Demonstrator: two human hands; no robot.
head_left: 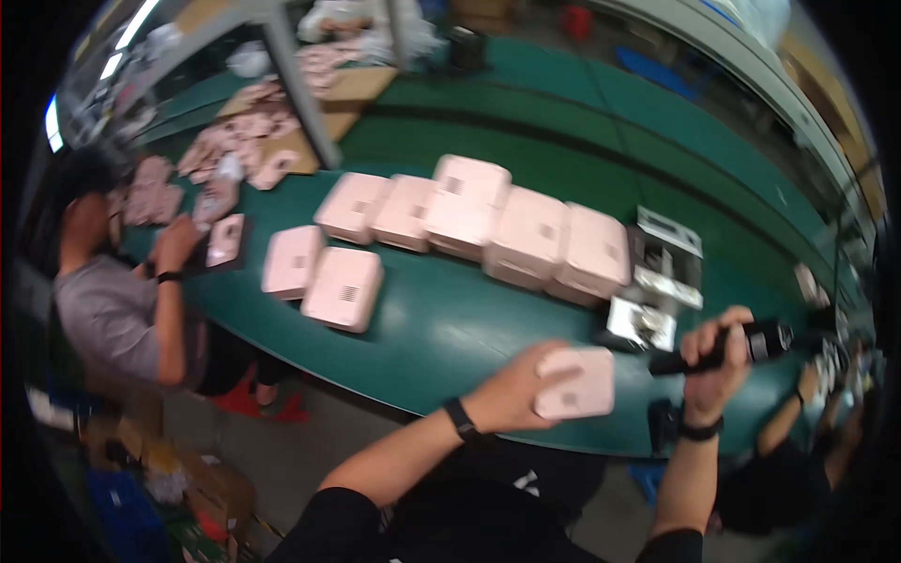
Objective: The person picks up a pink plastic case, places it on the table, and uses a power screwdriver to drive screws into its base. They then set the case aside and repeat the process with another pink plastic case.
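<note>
My left hand [514, 392] is closed around a small pale pink plastic housing [589, 387] with rounded corners and a patch of slots, held above the near table edge. In my right hand [715, 380] is a black electric screwdriver [768, 342], its thick body lying sideways across the fist. Just beyond the hands, metal fixtures [641, 324] sit on the green table [450, 328]. A row of pink housings [530, 235] stands past them to the left, some apparently stacked. Two more pink housings [343, 289] lie closer to the table's left part.
At the left, a co-worker in a grey shirt [117, 305] handles pink parts beside a pile of pink pieces [246, 141]. Another person's arm [786, 422] reaches in at the right. A black object [664, 424] is at the near edge. A metal post [305, 89] rises at the back left.
</note>
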